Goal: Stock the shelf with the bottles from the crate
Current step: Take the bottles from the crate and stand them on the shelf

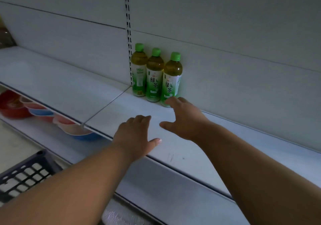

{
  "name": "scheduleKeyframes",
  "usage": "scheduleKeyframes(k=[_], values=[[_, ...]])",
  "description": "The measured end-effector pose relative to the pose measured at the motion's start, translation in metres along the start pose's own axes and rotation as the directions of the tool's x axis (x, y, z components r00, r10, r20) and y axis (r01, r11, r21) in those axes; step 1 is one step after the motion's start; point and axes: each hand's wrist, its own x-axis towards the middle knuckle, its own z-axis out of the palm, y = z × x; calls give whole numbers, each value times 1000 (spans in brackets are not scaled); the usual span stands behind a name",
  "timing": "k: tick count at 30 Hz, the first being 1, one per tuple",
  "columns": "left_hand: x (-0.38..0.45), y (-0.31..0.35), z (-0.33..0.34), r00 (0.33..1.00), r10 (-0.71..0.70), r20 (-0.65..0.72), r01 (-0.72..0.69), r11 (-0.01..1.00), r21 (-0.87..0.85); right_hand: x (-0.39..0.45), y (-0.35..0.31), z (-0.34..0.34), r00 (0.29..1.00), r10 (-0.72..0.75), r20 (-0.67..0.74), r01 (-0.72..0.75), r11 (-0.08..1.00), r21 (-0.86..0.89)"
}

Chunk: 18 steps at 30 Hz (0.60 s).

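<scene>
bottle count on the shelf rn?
3, all green-capped, upright in a row against the shelf back wall: left bottle, middle bottle, right bottle by the right hand. The crate's inside is out of view.

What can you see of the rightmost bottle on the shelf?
The rightmost bottle is clear plastic holding amber-green tea, with a green screw cap and a green and white label printed with Chinese characters. It stands upright at the back of the shelf, close beside the middle bottle. The right hand, open, overlaps its base; contact is unclear.
</scene>
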Motion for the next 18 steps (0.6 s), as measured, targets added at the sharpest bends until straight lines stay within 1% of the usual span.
scheduleKeyframes(k=[3,5,8,11,14,18], values=[[-48,-18,-26,999,-51,-10,51,999,18,-21,-28,4,990,-93,103,92,996,11],[-84,-33,-40,993,-120,-12,120,993,19,-32,-54,16,974,-170,148,171,985,2],[-145,-54,-55,965,-261,-37,262,965,10,-46,-97,39,940,-297,167,306,951,-35],[-209,-73,-65,906,-419,-50,422,905,62,-62,-146,57,891,-417,180,428,903,-26],[-268,-90,-76,836,-545,-72,549,830,100,-75,-197,71,830,-516,212,524,851,19],[-321,-118,-80,749,-657,-79,662,745,77,-86,-254,94,773,-581,254,580,810,86]])
